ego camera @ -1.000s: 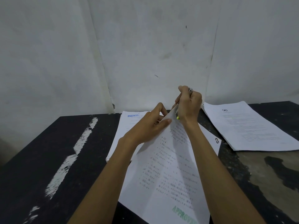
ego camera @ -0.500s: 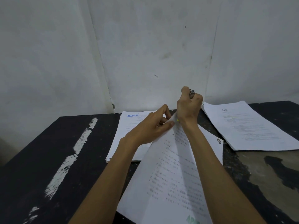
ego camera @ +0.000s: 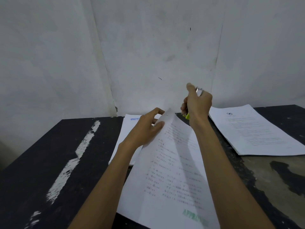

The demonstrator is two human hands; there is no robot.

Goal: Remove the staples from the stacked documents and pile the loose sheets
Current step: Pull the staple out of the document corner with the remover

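Note:
A printed document (ego camera: 171,171) with a green stamp at its near edge lies slanted in the middle of the black table (ego camera: 49,154), its far corner lifted. My left hand (ego camera: 145,129) pinches that raised corner between thumb and fingers. My right hand (ego camera: 197,103) is lifted just past the corner and grips a staple remover (ego camera: 198,90) with metal jaws on top and a yellow-green part below the palm. The two are apart. No staple can be made out.
A pile of sheets (ego camera: 130,128) with a blue stamp lies under my left hand at the back. Another pile of printed sheets (ego camera: 254,131) lies at the back right. A white wall stands close behind the table. The table's right part is worn bare.
My right hand has lifted up and away from the document's corner with the staple remover. The corner in my left hand has risen and the document has slid a little towards me.

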